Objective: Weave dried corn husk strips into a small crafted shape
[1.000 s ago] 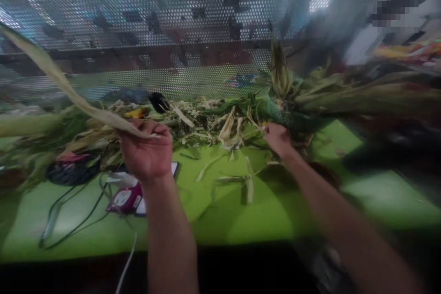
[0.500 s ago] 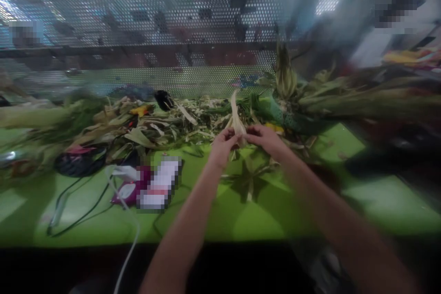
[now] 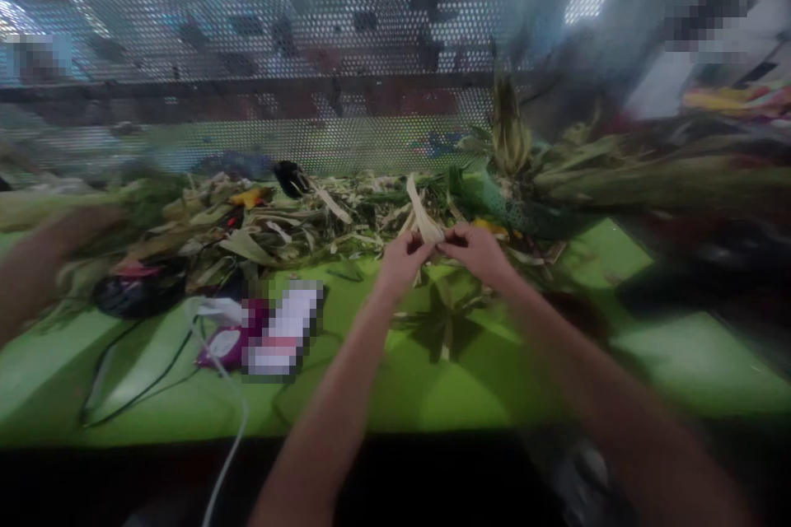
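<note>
Between my two hands a pale, dry corn husk is pinched at its lower end, its long strip pointing up and to the left. My left hand closes on it from the left with thumb and fingers together. From the right, my right hand grips the same gathered end, its fingertips almost meeting the left ones. Just below my hands, a star-shaped piece of husk strips lies on the green table.
Behind my hands spreads a heap of husk scraps. A phone, a purple item and a white cable lie left. Bundled husks stand at back right. Another person's arm reaches in at far left.
The husk strip has tipped further left and lower, while both hands stay pinched on it in nearly the same place. Another person's arm has come in at the left edge.
</note>
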Demonstrator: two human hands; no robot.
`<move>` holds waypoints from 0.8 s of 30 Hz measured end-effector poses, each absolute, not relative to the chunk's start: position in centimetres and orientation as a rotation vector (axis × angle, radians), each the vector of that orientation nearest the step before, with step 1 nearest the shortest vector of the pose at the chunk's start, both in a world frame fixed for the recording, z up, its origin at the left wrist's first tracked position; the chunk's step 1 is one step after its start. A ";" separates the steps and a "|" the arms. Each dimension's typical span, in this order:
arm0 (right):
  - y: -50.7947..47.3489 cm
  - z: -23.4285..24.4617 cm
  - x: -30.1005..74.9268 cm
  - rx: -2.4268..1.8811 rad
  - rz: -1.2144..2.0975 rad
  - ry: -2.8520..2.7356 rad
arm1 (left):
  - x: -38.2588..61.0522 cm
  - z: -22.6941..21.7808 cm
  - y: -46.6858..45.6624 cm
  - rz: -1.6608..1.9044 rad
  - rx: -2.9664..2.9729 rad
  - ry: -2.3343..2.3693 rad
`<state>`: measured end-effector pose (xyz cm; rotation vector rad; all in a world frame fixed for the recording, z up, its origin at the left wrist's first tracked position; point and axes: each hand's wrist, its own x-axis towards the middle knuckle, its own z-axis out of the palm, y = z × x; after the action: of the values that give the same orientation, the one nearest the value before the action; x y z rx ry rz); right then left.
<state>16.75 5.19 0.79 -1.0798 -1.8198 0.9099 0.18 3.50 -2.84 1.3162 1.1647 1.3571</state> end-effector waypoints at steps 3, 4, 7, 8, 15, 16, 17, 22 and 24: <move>5.2 0.5 16.9 -1.094 0.771 -1.905 | 0.2 -2.9 3.6 1.366 1.368 1.196; 5.2 0.5 17.0 -1.095 0.747 -1.925 | 0.3 -2.9 3.6 1.364 1.378 1.198; 5.0 0.7 17.0 -1.093 0.724 -1.959 | 0.3 -2.9 3.6 1.364 1.393 1.201; 4.9 0.8 17.0 -1.099 0.722 -1.966 | 0.3 -2.8 3.5 1.364 1.400 1.206; 4.8 0.9 16.9 -1.142 0.654 -2.005 | 0.3 -2.2 3.1 1.346 1.501 1.267; 4.8 0.9 16.8 -1.148 0.629 -2.012 | 0.3 -2.2 3.1 1.348 1.515 1.264; 4.8 0.8 16.8 -1.157 0.605 -2.019 | 0.3 -2.1 3.1 1.353 1.527 1.253; 4.8 0.5 16.4 -1.201 0.465 -2.062 | 0.8 -1.7 2.7 1.369 1.549 1.161; 5.2 0.3 16.5 -1.258 0.389 -2.073 | 1.2 -1.3 2.2 1.326 1.565 1.133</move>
<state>16.54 5.17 0.26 -1.2579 -2.0732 0.3892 1.18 2.22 -1.32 1.5646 1.1332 1.3261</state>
